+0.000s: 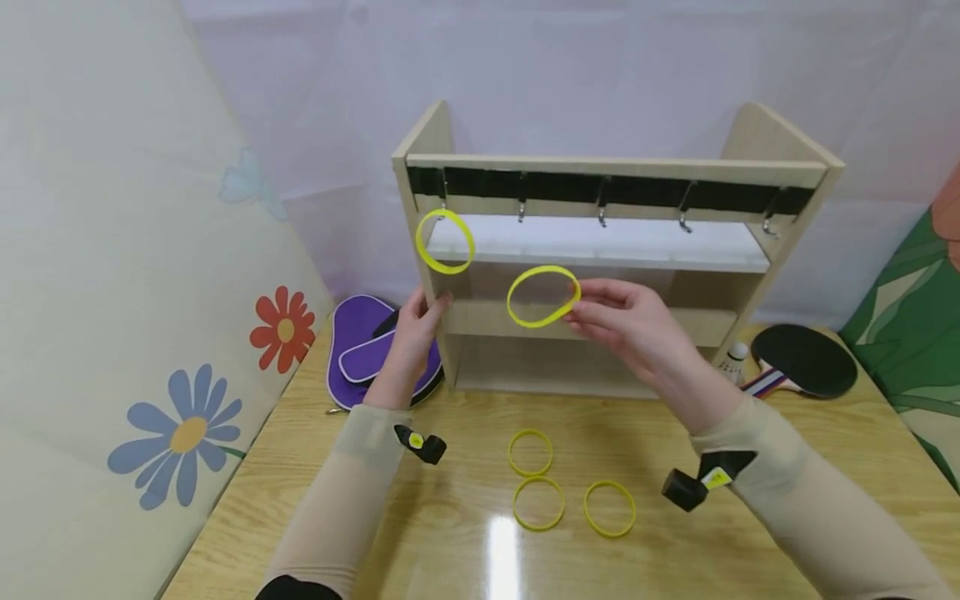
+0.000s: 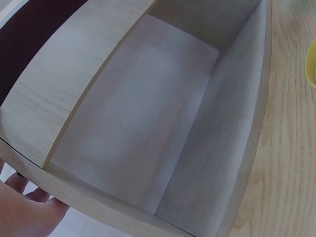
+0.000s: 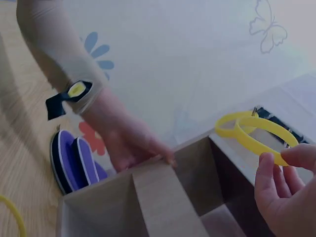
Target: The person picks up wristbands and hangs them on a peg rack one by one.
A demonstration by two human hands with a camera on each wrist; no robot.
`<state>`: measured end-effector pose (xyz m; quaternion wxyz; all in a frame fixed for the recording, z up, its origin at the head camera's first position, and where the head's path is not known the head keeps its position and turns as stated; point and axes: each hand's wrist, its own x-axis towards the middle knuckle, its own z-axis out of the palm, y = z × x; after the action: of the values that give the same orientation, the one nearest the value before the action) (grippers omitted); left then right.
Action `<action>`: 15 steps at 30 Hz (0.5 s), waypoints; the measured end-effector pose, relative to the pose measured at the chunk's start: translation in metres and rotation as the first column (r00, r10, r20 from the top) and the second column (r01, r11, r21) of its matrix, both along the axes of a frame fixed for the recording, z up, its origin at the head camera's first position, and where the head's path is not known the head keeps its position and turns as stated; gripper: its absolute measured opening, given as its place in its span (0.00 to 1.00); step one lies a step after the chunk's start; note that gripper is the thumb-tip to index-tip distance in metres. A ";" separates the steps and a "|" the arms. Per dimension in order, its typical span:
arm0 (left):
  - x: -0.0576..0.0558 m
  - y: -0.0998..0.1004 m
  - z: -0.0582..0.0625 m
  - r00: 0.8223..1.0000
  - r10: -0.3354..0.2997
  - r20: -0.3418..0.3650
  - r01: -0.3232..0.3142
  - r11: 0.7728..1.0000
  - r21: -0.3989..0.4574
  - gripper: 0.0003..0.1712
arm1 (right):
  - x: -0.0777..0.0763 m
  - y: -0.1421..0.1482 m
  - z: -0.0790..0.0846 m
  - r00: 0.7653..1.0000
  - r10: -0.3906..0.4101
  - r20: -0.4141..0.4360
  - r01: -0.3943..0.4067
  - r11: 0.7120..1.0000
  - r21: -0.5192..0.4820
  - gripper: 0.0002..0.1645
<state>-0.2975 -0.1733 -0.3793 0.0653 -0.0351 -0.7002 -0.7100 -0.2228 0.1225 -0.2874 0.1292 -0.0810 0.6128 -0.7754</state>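
Note:
In the head view my right hand [image 1: 626,321] pinches a yellow ring [image 1: 517,317] by its right side, between thumb and fingers. The ring is in front of the wooden shelf [image 1: 592,387], below its row of metal hooks [image 1: 602,218]. A second yellow ring [image 1: 422,250] hangs from the leftmost hook. My left hand [image 1: 416,329] grips the shelf's left side panel, the thumb on the front edge and the fingers on the outside. In the right wrist view, the held ring [image 3: 266,148] overlaps the hanging ring [image 3: 224,118].
Three yellow rings, one of them a ring [image 1: 609,535] to the right, lie on the wooden table [image 1: 450,533]. A purple paddle case [image 1: 348,333] is left of the shelf. To the right lie a black table tennis paddle [image 1: 806,358] and a shuttlecock [image 1: 735,358].

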 end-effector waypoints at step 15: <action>-0.001 0.002 0.000 1.000 0.019 0.020 -0.020 1.000 0.003 0.25 | -0.005 -0.030 0.025 0.998 -0.064 -0.008 0.062 0.989 -0.135 0.26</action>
<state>-0.2983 -0.1717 -0.3797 0.0652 -0.0210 -0.7002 -0.7107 -0.2279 0.0921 -0.2619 0.0952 -0.0747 0.5622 -0.8181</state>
